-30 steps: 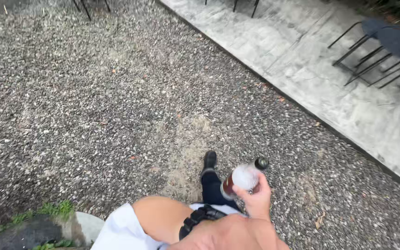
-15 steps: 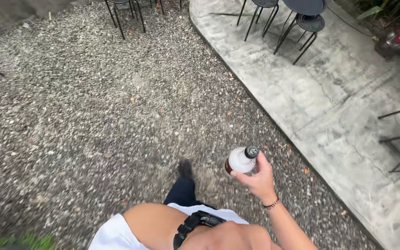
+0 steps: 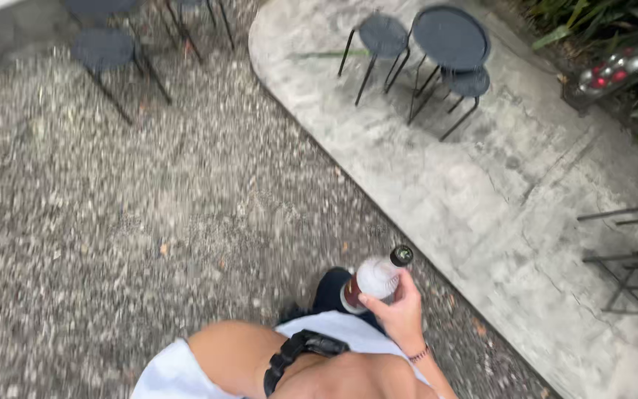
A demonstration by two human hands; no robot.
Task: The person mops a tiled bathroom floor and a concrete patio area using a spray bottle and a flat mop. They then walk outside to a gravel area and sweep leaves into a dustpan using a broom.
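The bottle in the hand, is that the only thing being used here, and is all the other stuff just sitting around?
In use:
- small brown bottle with a white label and dark cap
- right hand, its grip closed round the bottle

Just standing about:
- round dark metal table
- dark metal stools
- pale concrete slab
- grey gravel ground
- shiny red and silver balls

The left hand is out of view.

- I see a bottle (image 3: 373,281) in my right hand (image 3: 402,314): brown glass, a pale wrap round its body, dark cap, tilted over the gravel.
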